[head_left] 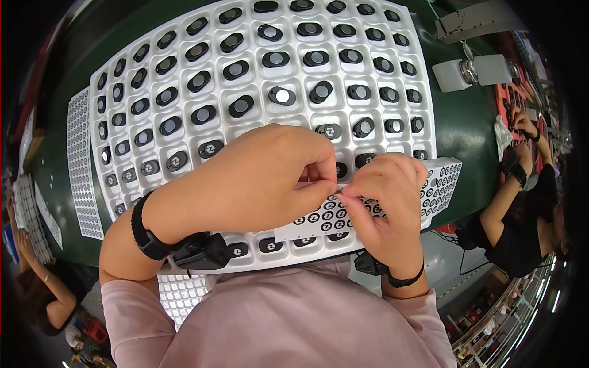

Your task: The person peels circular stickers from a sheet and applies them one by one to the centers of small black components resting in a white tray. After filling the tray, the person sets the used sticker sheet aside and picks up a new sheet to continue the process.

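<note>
While your pink-sleeved forearms are coming up from the lower edge, you are holding both hands close together over the near rim of the white moulded tray (423, 80). Your left hand (257, 184) is curling over with thumb and forefinger pinched at the edge of the white sticker sheet (380, 208), and your right hand (389, 202) is pinching the same spot from the other side, fingertips almost touching; whether a single round sticker is between them, you cannot tell. The sheet is lying across the tray's near right corner, carrying rows of small round black-and-white labels. Beyond your hands, the tray is showing rows of pockets, each seating a small black oval part (281, 95), some with a pale round face, some nearer ones already bearing a round label. Left of the tray, another long white sticker sheet (83, 165) is lying on the dark green table (460, 129). Far right, a white bottle (471, 70) is resting on its side, near another person's hands (521, 122).
</note>
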The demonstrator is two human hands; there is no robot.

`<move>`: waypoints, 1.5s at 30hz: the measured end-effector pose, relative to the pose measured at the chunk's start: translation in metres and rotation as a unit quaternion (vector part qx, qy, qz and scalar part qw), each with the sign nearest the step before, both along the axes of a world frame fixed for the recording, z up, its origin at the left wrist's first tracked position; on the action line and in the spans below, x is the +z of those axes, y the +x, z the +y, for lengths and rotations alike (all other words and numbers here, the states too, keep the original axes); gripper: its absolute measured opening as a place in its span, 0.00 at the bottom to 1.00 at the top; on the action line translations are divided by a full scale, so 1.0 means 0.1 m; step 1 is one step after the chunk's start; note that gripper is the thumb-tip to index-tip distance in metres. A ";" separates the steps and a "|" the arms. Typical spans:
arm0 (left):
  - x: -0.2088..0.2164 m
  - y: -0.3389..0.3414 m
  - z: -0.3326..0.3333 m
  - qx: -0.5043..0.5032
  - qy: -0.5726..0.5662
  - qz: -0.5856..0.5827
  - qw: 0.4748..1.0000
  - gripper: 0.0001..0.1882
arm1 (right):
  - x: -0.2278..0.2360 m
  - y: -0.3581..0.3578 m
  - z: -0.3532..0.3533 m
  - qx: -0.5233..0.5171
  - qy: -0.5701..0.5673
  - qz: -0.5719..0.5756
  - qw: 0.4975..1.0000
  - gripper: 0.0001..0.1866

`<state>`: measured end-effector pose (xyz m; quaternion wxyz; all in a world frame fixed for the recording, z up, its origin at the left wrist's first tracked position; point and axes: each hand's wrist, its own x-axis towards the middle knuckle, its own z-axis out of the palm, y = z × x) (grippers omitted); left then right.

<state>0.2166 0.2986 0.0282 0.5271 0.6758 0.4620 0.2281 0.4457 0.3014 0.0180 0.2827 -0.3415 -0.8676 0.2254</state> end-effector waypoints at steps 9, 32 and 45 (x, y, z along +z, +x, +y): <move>-0.04 -0.01 0.01 0.003 0.014 -0.018 1.000 0.03 | -0.01 0.00 0.01 -0.005 -0.010 -0.002 1.000 0.12; -0.02 0.01 0.02 0.012 0.106 0.073 0.992 0.05 | 0.28 0.34 0.27 -0.026 -0.030 -0.021 0.999 0.12; 0.18 0.14 0.09 -0.073 0.291 0.222 0.928 0.13 | 0.22 0.15 0.72 0.055 -0.021 -0.113 0.992 0.20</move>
